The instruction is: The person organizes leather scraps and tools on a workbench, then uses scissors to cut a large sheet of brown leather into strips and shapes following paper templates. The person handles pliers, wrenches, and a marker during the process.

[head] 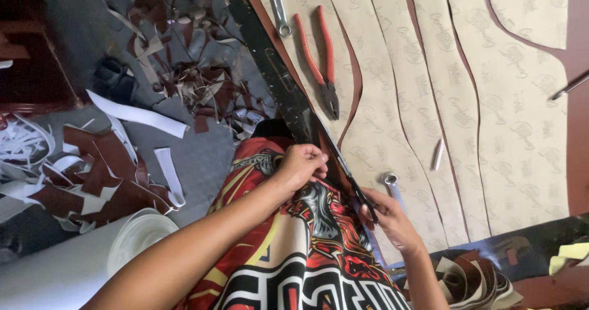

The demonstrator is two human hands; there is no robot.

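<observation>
— Looking down now: where are the hands?

— Both at the table's near edge. The left hand is curled, fingertips pinched on a dark strip running along that black edge, right above a lap in red, black and white printed cloth.

— And the right?

— The right hand grips the same strip lower down, fingers closed round it, thumb on top. Whether a blade sits in that fist, I cannot tell.

— What's on the table?

— Beige cut sheets with faint printed marks, laid side by side over brown. Red-handled pliers lie well above the hands, a spanner beside them, and another spanner just beside the right hand. A small white stick rests on the sheets.

— The floor?

— Brown and white offcuts scattered left, a white roll near the left forearm.
</observation>
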